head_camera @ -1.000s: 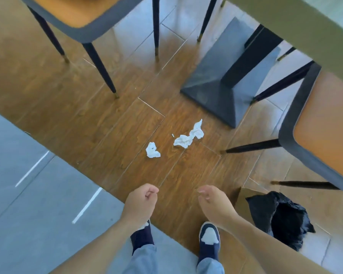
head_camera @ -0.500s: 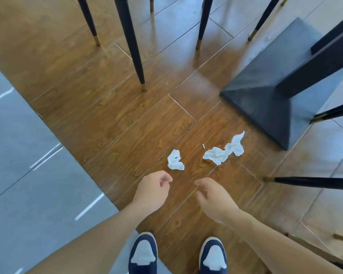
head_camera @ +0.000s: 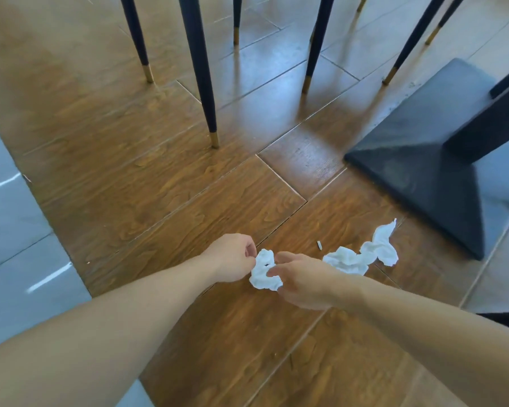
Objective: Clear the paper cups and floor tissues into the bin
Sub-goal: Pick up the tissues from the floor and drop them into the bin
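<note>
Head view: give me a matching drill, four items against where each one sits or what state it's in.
Column 1:
1. small crumpled tissue
2. long twisted tissue
3. table base
4. tiny scrap

Column 2:
A. dark, on the floor at far right
B. between the left hand and the right hand
C. stretched out on the floor, touched by neither hand
D. alone on the wood, between the two tissues

Pairs: 1-B, 2-C, 3-A, 4-D
</note>
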